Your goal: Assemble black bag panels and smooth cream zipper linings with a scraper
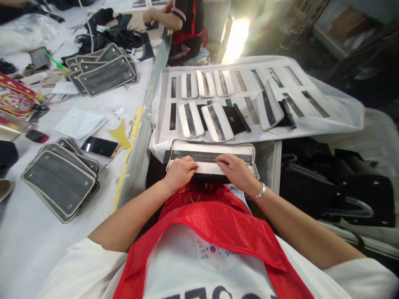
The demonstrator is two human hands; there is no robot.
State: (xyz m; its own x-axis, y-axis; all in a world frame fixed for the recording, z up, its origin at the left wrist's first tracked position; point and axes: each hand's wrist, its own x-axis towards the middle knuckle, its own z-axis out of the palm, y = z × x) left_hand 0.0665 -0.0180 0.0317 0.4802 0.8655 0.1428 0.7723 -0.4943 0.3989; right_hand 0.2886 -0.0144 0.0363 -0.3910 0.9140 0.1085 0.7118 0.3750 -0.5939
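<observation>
Close in front of my body is a white rounded panel with a dark stripe along it point(204, 167), its raised rim facing up. My left hand point(181, 172) pinches its near edge with thumb and fingertips, left of the middle. On the same edge, farther right, my right hand point(238, 172) is closed in a similar pinch; a silver bracelet circles that wrist. Black material point(208, 179) shows just below the panel's near edge. Just beyond it, similar striped white panels point(217, 121) lie on a board covered in white sheeting point(199, 135).
The white-topped table point(18, 253) at left bears stacked grey panels with pale edging point(59, 182), a phone point(99, 147), papers point(79, 123) and another panel stack point(107, 75). Black bags point(336, 187) lie at right. A co-worker's arm point(165, 17) reaches over the table's far end.
</observation>
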